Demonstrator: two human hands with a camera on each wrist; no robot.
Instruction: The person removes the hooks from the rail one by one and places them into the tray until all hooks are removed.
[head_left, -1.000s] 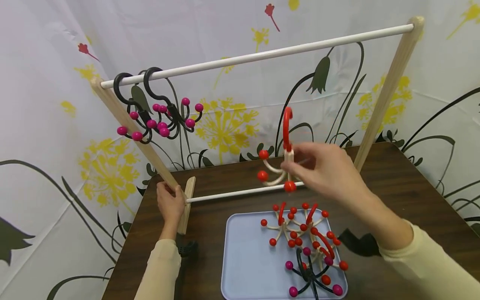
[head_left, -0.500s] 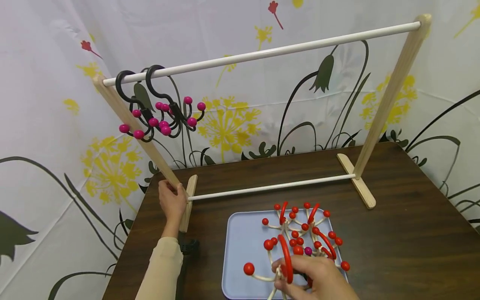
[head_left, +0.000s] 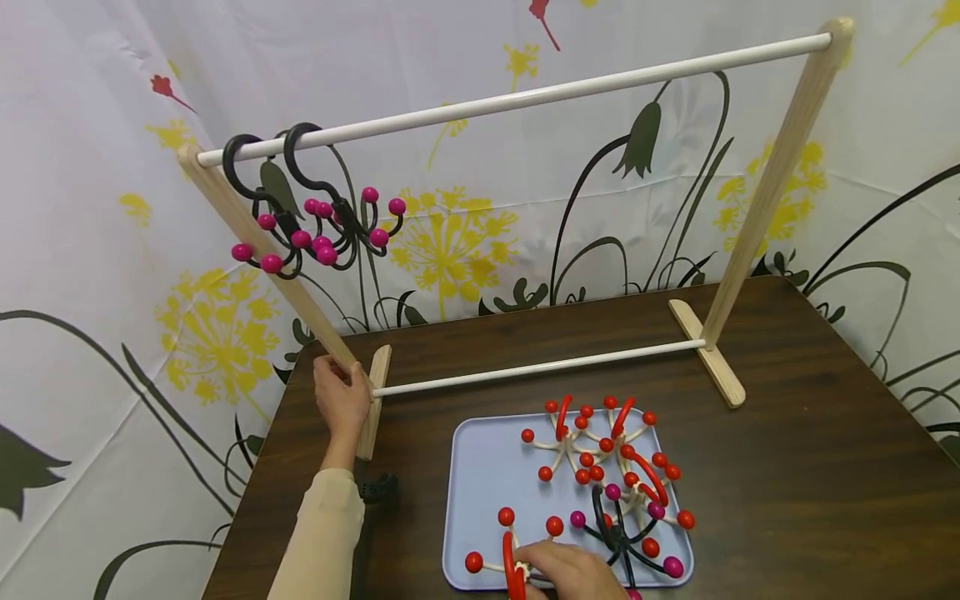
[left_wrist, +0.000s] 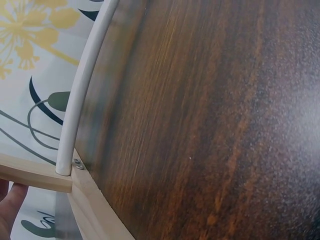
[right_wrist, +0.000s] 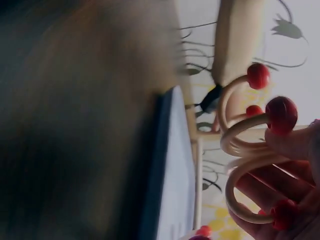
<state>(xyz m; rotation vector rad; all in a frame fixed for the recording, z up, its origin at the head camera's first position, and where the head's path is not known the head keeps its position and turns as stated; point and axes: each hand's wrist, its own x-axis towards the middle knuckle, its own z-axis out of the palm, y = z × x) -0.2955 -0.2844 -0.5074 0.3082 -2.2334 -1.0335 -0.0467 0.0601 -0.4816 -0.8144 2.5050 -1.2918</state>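
My left hand [head_left: 343,402] grips the lower part of the rack's left wooden upright [head_left: 300,300]; in the left wrist view a finger [left_wrist: 14,197] lies against the wood. My right hand [head_left: 573,573], cut off by the bottom edge in the head view, holds a cream hanger [head_left: 512,557] with a red hook and curved, red-ball-tipped arms, over the tray's near left part. In the right wrist view the thumb and fingers are at this hanger's centre [right_wrist: 250,150]. Two black hangers [head_left: 341,208] with pink balls hang by their hooks from the left end of the white top rail [head_left: 525,100].
The pale blue tray [head_left: 480,467] lies on the dark wooden table [head_left: 810,450]. Along its right side sit several cream-and-red hangers [head_left: 566,442] and one black-and-pink hanger [head_left: 617,537]. Behind it run the rack's low white rail [head_left: 540,367] and right foot [head_left: 708,354].
My right hand has brought the cream-and-red hanger from in front of the rack down and left to the tray's near side. The left hand has stayed on the upright.
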